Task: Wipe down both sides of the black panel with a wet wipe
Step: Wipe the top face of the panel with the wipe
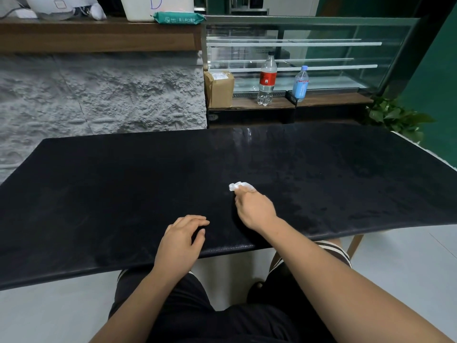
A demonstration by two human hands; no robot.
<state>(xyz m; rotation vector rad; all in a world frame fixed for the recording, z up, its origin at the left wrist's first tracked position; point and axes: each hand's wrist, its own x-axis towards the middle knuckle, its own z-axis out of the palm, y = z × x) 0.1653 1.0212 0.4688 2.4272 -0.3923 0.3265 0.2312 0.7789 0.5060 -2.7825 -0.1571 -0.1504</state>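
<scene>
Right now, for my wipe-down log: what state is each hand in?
Left hand: open, fingers resting on the black panel, holding nothing.
Right hand: gripping the wet wipe, pressing it to the panel.

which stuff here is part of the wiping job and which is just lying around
In the job:
black panel
wet wipe, gripped in the right hand
left hand, resting on the panel
green wipe pack on the shelf

Lying about:
red-label bottle
blue-label bottle
brown parcel
leafy plant
</scene>
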